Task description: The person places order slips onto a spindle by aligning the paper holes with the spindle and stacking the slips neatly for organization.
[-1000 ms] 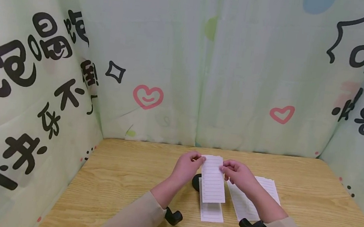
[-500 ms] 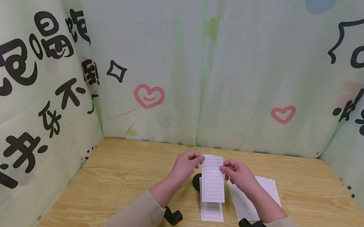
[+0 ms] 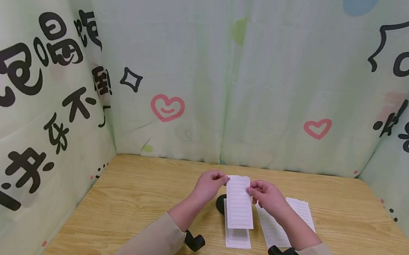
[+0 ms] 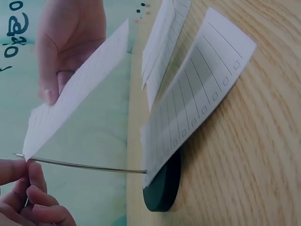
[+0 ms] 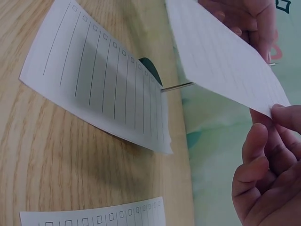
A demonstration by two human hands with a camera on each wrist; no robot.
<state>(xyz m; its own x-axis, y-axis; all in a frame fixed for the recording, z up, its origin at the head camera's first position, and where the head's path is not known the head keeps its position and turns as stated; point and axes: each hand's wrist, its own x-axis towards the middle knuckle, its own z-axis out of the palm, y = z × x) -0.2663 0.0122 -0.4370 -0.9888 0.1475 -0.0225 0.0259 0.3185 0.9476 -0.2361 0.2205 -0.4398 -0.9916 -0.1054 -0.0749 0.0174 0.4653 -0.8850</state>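
Note:
A lined white checklist sheet (image 3: 239, 207) is held up between both hands. The left hand (image 3: 210, 187) pinches its top left corner, and the right hand (image 3: 266, 195) pinches its right edge between thumb and fingers. In the left wrist view, the thin metal spike (image 4: 94, 166) of a bill spike rises from a round black base (image 4: 162, 193). Its tip shows just past the sheet's corner, at the left fingertips. Lower down, a second checklist sheet (image 4: 197, 89) sits on the spike close over the base, curving up at its free end.
More lined sheets (image 3: 272, 232) lie on the wooden table (image 3: 135, 203), right of the bill spike and partly under the right forearm. A printed curtain (image 3: 269, 88) encloses the table at the back and sides. Black wrist-camera mounts (image 3: 195, 242) jut inward from both sleeves.
The held sheet has tilted slightly and its top edge has dropped a little. Both hands keep their pinch in nearly the same place, and the lower sheet stays on the spike.

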